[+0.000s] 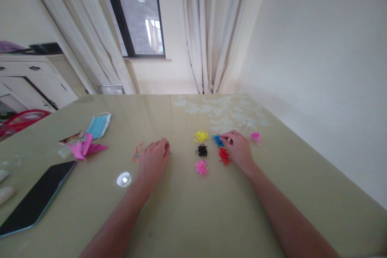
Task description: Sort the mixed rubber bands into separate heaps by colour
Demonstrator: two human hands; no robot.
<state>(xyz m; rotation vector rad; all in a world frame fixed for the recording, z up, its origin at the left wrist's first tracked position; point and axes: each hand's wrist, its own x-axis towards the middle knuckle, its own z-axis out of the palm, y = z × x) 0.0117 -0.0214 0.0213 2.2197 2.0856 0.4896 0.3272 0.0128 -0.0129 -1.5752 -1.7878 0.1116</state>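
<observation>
My right hand (237,147) has its thumb and index finger pinched together at the edge of a small pile of blue rubber bands (217,140). What lies between those fingertips is too small to tell. Just nearer to me is a red pile (224,156), close beside the hand. To the left stand a yellow pile (200,136), a black pile (201,150) and a pink pile (201,167) in a column. My left hand (154,155) rests on the table with curled fingers, its fingertips hidden. Left of it lie loose mixed-colour bands (137,155), partly covered.
A pink cup-like piece (255,137) sits beyond my right hand. On the left lie a pink folded paper shape (86,148), a blue face mask (99,125) and a phone (38,195). A wall (326,68) borders the table (187,217) on the right.
</observation>
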